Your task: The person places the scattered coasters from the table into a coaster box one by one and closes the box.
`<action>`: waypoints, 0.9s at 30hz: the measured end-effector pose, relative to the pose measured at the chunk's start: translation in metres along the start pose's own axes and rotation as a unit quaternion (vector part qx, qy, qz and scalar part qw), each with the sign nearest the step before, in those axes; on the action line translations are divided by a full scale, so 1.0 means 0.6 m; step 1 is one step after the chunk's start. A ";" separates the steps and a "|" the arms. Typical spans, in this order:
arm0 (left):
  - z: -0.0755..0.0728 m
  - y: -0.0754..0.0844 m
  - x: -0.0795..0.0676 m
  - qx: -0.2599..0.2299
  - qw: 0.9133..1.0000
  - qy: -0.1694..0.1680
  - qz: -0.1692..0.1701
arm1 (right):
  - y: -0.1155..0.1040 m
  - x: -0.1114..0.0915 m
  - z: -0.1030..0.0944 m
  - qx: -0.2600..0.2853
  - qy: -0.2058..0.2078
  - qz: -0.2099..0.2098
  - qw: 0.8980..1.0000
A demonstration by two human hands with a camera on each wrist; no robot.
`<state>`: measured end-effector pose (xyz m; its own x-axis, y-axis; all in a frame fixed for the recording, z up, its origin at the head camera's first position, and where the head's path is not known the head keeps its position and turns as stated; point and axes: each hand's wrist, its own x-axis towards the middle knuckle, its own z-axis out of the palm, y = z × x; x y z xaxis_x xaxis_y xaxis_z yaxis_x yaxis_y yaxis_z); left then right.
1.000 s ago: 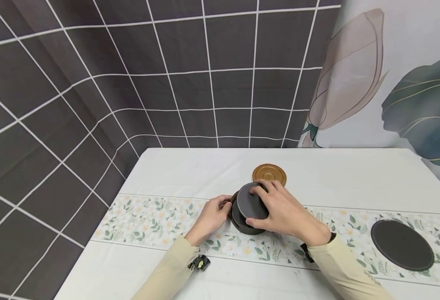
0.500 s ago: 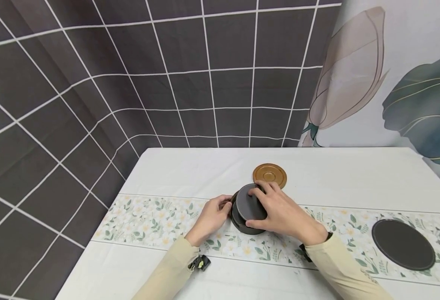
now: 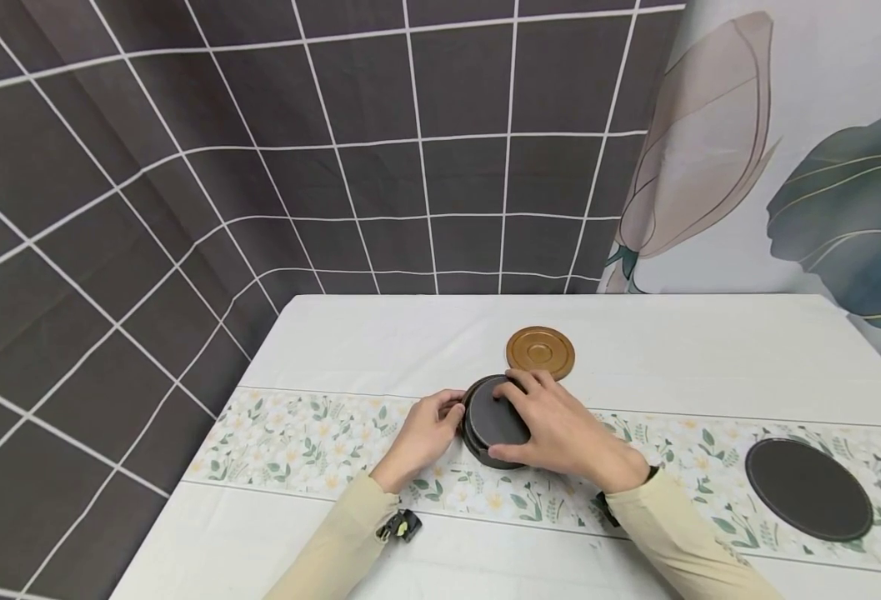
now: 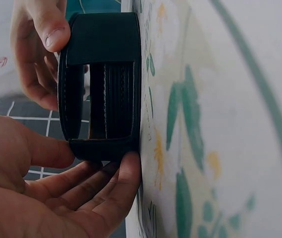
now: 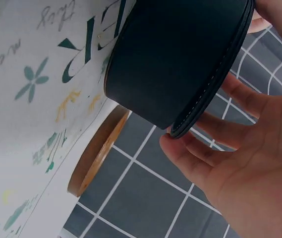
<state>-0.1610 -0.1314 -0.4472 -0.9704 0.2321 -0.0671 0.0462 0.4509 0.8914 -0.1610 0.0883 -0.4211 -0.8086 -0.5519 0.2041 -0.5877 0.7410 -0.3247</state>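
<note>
Round dark holder [image 3: 494, 429] standing on the floral strip of the counter [image 3: 380, 350], near the middle, between both hands. Left hand [image 3: 421, 437] against the holder's left side, fingers [image 4: 81, 186] lightly bent along its lower wall and the cloth, thumb alongside; touching rather than clamping. Right hand [image 3: 556, 425] laid over the top, grip curled round a flat dark coaster [image 5: 215, 84] sitting at the mouth of the holder, fingertips [image 5: 180, 144] under its stitched rim, thumb [image 4: 51, 25] hooked over the near edge. Through the open slot in the holder's side, more dark discs [image 4: 112, 99] stacked within, seen in the left wrist view. Just behind the holder, a golden-brown round coaster [image 3: 540, 352] flat on the white cloth, close but apart. Far right on the floral strip, a larger dark round mat [image 3: 808, 489], well apart from the hands. Small black clip-like object [image 3: 402, 525] by the left sleeve. Grey tiled backdrop behind the counter.
</note>
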 end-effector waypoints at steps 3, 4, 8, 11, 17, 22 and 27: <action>0.000 0.000 -0.001 0.001 1.000 -0.001 -0.004 | -0.001 0.000 0.003 0.002 -0.004 -0.003 1.000; 0.000 0.000 -0.001 0.001 1.000 -0.002 -0.004 | -0.001 -0.001 0.004 0.002 -0.004 -0.003 1.000; 0.001 0.002 -0.001 0.005 1.000 0.001 -0.003 | 0.000 -0.002 0.006 0.004 -0.001 -0.004 1.000; 0.002 0.004 0.000 0.012 1.000 0.006 -0.001 | 0.002 -0.001 0.008 0.003 0.001 -0.003 1.000; 0.002 0.003 0.002 0.017 1.000 0.012 0.003 | 0.004 0.001 0.009 0.004 0.006 -0.008 1.000; 0.002 0.003 0.002 0.014 1.000 0.012 0.004 | 0.004 0.000 0.009 0.008 0.009 -0.016 1.000; 0.002 0.004 0.003 0.004 1.000 0.008 0.002 | 0.004 -0.001 0.009 0.005 0.006 -0.021 1.000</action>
<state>-0.1625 -0.1290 -0.4453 -0.9739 0.2201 -0.0556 0.0527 0.4575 0.8877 -0.1616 0.0885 -0.4272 -0.7839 -0.5776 0.2278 -0.6204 0.7135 -0.3257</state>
